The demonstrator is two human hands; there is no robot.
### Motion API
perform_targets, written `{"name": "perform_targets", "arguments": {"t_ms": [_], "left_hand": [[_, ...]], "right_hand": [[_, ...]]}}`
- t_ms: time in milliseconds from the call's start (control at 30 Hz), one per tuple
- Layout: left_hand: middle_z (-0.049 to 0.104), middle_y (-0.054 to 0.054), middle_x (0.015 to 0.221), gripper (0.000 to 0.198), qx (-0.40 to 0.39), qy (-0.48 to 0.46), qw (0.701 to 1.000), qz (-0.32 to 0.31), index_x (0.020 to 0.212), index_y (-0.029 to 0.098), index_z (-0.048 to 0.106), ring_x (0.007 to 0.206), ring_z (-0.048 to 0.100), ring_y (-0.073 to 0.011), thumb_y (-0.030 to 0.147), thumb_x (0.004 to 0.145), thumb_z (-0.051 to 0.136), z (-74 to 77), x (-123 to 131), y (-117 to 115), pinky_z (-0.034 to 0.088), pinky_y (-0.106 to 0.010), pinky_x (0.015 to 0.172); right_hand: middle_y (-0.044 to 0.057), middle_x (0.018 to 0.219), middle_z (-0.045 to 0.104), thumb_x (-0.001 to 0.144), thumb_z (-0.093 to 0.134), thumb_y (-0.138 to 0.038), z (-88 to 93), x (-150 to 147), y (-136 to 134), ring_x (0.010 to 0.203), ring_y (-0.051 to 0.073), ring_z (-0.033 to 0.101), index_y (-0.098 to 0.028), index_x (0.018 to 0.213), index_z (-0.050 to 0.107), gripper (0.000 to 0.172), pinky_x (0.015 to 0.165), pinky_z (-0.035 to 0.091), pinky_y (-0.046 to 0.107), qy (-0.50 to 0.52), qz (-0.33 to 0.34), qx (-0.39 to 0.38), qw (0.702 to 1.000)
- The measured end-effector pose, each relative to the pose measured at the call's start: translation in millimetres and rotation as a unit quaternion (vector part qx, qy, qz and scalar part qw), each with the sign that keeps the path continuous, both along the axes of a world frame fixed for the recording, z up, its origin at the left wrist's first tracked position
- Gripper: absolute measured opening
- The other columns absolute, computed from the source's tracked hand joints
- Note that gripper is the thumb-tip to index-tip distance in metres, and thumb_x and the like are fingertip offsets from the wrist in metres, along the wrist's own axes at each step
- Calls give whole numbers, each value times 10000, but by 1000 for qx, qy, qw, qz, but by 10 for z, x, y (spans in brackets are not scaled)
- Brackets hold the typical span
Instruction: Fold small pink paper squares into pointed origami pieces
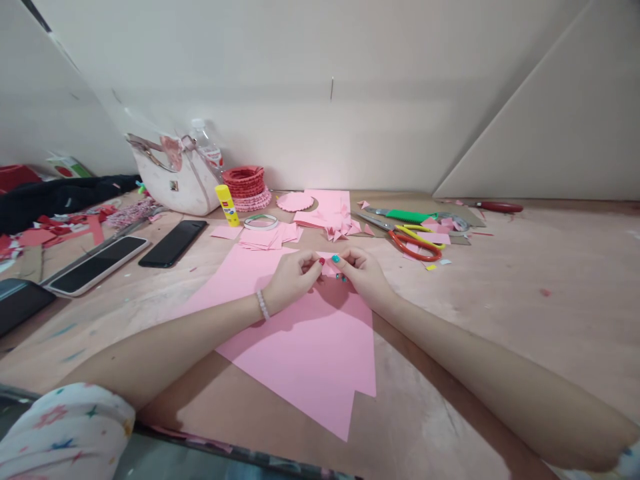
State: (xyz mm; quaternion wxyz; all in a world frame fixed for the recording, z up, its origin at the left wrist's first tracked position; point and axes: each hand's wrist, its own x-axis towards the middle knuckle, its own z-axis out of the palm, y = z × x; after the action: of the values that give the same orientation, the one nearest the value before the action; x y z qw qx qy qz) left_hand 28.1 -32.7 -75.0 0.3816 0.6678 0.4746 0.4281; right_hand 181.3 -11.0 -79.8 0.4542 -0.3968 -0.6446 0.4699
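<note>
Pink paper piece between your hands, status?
Left hand and right hand pinching small pink paper piece at fingertips. Large pink paper sheet underneath. Orange-handled scissors off to the right, apart from the hands.

The right hand [363, 275] can pass over the tan wooden tabletop [515, 293] toward 3 o'clock; orange-handled steel scissors [415, 245] block 1 o'clock, and cut pink paper squares [263, 237] block the left hand [293, 280] at 11 o'clock
</note>
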Motion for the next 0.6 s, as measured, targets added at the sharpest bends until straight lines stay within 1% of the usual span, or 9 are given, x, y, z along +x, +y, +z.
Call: {"name": "perform_targets", "arguments": {"t_ms": [100,267,433,500,600], "left_hand": [[590,-22,589,285,-11,-4,1000,-6,685,129,514,496,563,-91,391,783,459,12,5,-7,460,-168,400],[587,-19,591,284,-6,-6,1000,-13,700,129,502,489,560,-83,394,790,451,4,-6,-8,461,-159,398],[594,-17,610,296,-9,-23,1000,-2,751,135,515,495,561,-82,419,794,440,-15,-14,7,446,-145,374],[592,-15,611,294,-15,-25,1000,4,737,138,509,495,561,-85,421,789,446,-12,-11,7,447,-150,371],[582,-13,605,284,-30,-28,999,-5,728,138,502,515,572,-93,411,785,451,7,0,-3,458,-160,391]], "right_hand": [[-51,503,412,719,576,-442,-5,4,5,428,66,352,-184,599,451,311,403,279,212,-9,6,4,1000],[-52,523,420,729,571,-424,-17,7,30,439,60,354,-181,613,452,294,414,288,206,-7,15,-1,1000],[-30,602,470,758,529,-407,-3,-10,31,498,71,406,-171,721,530,238,449,324,204,12,20,5,1000],[-26,623,480,767,519,-386,-7,-13,29,514,72,417,-168,735,536,221,457,329,202,18,22,7,1000],[-22,634,493,766,529,-355,-24,-7,34,540,77,439,-167,739,541,191,476,339,201,22,17,15,1000]]}}
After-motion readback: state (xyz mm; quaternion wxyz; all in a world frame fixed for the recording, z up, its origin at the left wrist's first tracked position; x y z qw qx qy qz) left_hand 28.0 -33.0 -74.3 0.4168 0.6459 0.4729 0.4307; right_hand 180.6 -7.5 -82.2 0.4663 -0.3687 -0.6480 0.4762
